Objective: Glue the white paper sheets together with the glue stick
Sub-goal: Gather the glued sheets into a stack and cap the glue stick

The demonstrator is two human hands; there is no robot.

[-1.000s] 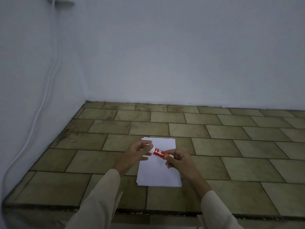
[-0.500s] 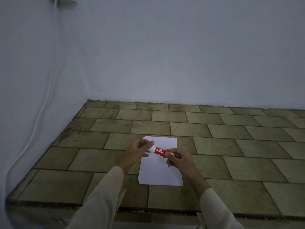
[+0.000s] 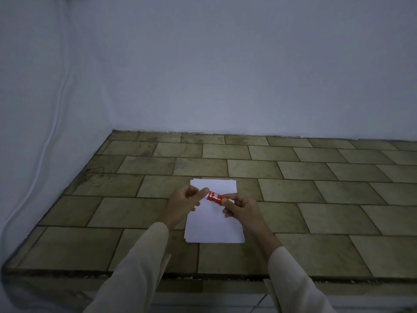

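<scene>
A small stack of white paper sheets (image 3: pixel 213 224) lies flat on the tiled surface (image 3: pixel 316 195). Above it I hold a red glue stick (image 3: pixel 214 196) horizontally between both hands. My right hand (image 3: pixel 240 206) pinches its right end with thumb and fingers. My left hand (image 3: pixel 186 203) pinches its left end, where the cap is hidden by my fingertips. Both sleeves are cream-coloured.
White walls meet in a corner at the back left (image 3: pixel 108 123). A white cable (image 3: pixel 54 123) runs down the left wall. The tiled surface ends in a rough front edge (image 3: pixel 203 276) close to me.
Both hands and the glue stick have stayed almost where they were above the paper; only the view has shifted slightly.
</scene>
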